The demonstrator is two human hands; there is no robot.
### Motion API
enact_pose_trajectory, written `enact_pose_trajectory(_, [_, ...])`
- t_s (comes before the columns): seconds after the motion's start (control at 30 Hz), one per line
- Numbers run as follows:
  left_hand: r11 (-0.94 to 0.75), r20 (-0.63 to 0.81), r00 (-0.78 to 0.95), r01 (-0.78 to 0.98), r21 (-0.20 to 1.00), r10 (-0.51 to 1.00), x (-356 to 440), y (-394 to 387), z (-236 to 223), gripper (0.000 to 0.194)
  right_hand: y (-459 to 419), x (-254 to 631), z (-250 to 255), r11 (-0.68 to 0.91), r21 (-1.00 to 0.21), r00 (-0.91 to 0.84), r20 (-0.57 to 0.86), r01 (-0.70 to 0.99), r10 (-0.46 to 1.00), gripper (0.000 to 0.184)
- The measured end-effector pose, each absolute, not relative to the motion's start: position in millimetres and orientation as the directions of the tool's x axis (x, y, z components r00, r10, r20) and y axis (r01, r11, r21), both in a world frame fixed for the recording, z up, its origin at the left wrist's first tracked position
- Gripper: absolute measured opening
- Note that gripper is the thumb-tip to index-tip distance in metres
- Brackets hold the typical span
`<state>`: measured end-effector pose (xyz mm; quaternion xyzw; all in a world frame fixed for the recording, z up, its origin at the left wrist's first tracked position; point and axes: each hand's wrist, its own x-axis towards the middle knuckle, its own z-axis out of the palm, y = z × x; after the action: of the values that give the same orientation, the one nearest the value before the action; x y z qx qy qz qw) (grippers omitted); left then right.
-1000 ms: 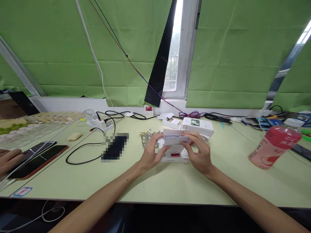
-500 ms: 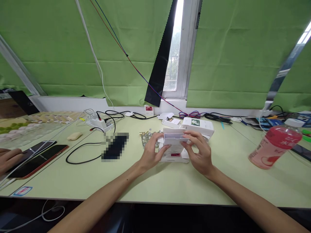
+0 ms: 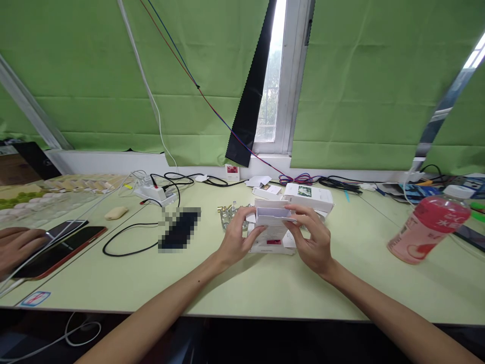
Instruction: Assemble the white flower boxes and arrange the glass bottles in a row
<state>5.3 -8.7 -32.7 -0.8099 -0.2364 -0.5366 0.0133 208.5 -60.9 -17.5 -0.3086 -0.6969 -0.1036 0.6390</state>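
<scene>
A small white cardboard box (image 3: pixel 272 221) with open flaps stands upright between my hands, its mouth facing up toward me. My left hand (image 3: pixel 237 233) grips its left side, thumb on the near face and fingers round the far edge. On the other side, my right hand (image 3: pixel 311 236) pinches the right edge and flap between thumb and fingers. Under and in front of it is a white carton (image 3: pixel 271 249) with a small red picture, partly covered. Small clear glass bottles (image 3: pixel 226 217) with gold-coloured tops stand behind my left hand.
Behind my right hand lies a larger white box (image 3: pixel 308 196). A pink drink bottle (image 3: pixel 430 225) stands at right. Left are a blurred dark phone (image 3: pixel 180 230), a cream case (image 3: pixel 116 213) and a power strip (image 3: pixel 157 193). Another person's hand (image 3: pixel 20 247) rests over phones at far left.
The box's near flap tips slightly, and its opening shows wider. My right hand shifts a little. At far left, the other person's hand moves further right over the phone.
</scene>
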Motion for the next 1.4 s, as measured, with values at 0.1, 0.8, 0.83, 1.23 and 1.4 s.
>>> enact_pose_trajectory(0.1, [-0.884, 0.871, 0.317, 0.407, 0.231, 0.374, 5.0, -8.5, -33.2, 0.034, -61.1, 208.6, -17.0, 0.793, -0.234, 0.002, 0.960, 0.562, 0.282, 0.013])
enact_pose_trajectory(0.8, [-0.918, 0.892, 0.334, 0.354, 0.181, 0.305, 5.0, -5.8, -34.3, 0.040, -57.8, 209.0, -17.9, 0.795, -0.187, -0.035, 0.967, 0.577, 0.254, 0.015])
enact_pose_trajectory(0.83, [-0.918, 0.894, 0.332, 0.355, 0.179, 0.302, 5.2, -6.0, -33.9, 0.039, -57.9, 209.1, -17.9, 0.793, -0.189, -0.037, 0.966, 0.579, 0.257, 0.015])
enact_pose_trajectory(1.23, [-0.913, 0.893, 0.321, 0.360, 0.191, 0.314, 5.7, -6.9, -32.8, 0.034, -56.9, 209.8, -19.3, 0.795, -0.188, -0.059, 0.961, 0.577, 0.270, 0.015])
enact_pose_trajectory(1.4, [-0.913, 0.892, 0.319, 0.355, 0.199, 0.319, 6.3, -7.4, -31.8, 0.032, -56.5, 210.7, -20.7, 0.792, -0.206, -0.059, 0.955, 0.575, 0.292, 0.014])
